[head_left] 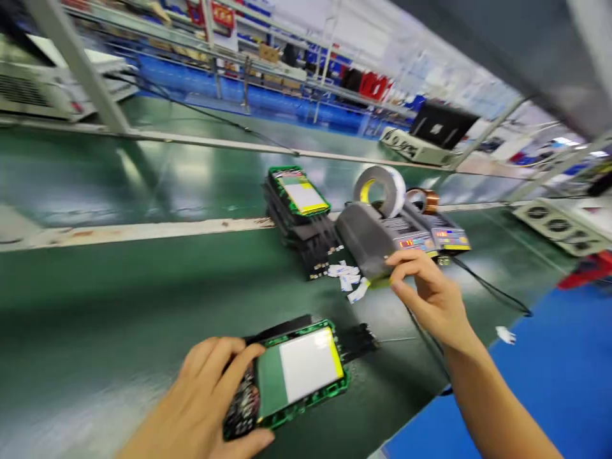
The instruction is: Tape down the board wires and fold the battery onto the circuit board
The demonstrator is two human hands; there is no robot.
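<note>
My left hand (pixel 210 389) grips the left end of a green-framed device (pixel 306 370) with a white and yellow panel, lying on the green bench. My right hand (pixel 430 293) is raised at the front of a grey tape dispenser (pixel 368 239), thumb and forefinger pinched together; what they hold, if anything, is too small to make out. A roll of white tape (pixel 381 191) sits on the dispenser. White paper scraps (pixel 345 275) lie left of it, beside a stack of black parts topped by another green-framed device (pixel 299 191).
A second dispenser with a copper-coloured roll (pixel 423 200) stands behind the first. Black cables run across the bench (pixel 119 287) at the right. Pale instruments (pixel 557 223) stand at the right and back. A metal post (pixel 79 64) rises at the upper left.
</note>
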